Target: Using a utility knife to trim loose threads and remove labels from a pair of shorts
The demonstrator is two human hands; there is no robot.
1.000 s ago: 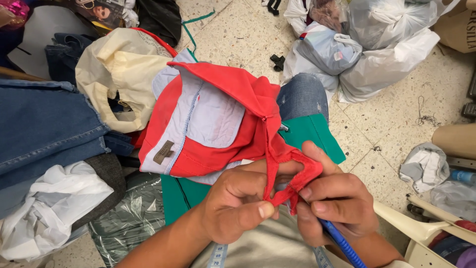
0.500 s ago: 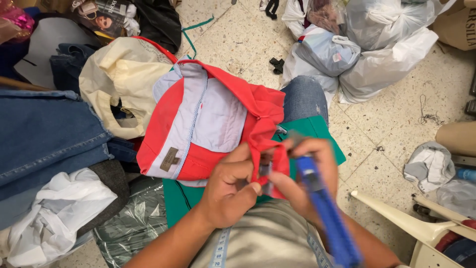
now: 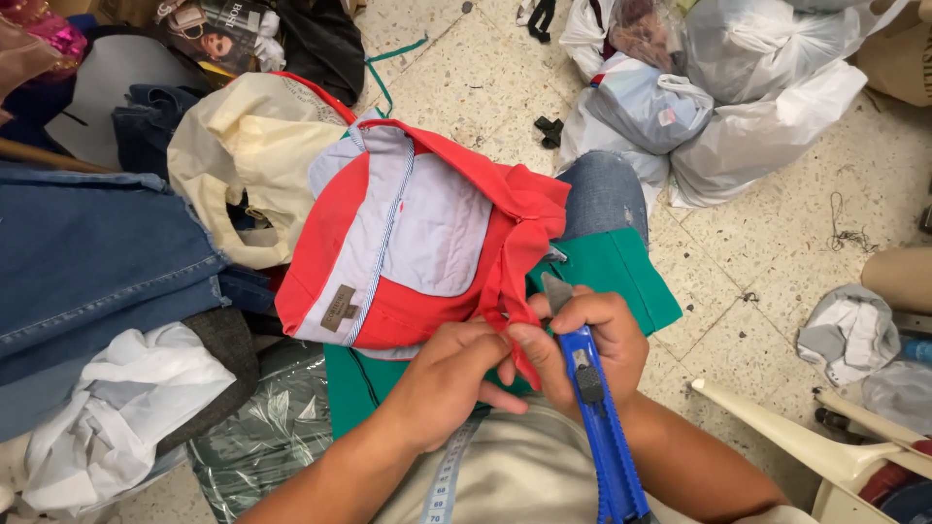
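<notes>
the red garment [image 3: 417, 243], with a pale blue lining and a small brown label, lies spread over the person's lap and a green cloth [image 3: 621, 277], so that its seam edge falls close to both hands. the left hand [image 3: 451, 378] is closed in a pinch on a narrow red strip at the garment's lower edge, apparently pulling it taut. the right hand [image 3: 592, 344] is closed around a blue utility knife [image 3: 592, 408], its short blade extended and pointing up at the pinched strip, just beside the left fingertips; holding the fabric tight would let the blade meet the stitching cleanly. a measuring tape [image 3: 447, 480] hangs at the chest. blue denim [image 3: 87, 262] and a cream bag [image 3: 243, 160] lie to the left, white plastic bags [image 3: 738, 107] on the tiled floor [image 3: 767, 252] beyond.

against the frame half a second ago, the knife has been drawn in lower and nearer the body, the blade now set at the strip, and the garment sits slightly further right.
</notes>
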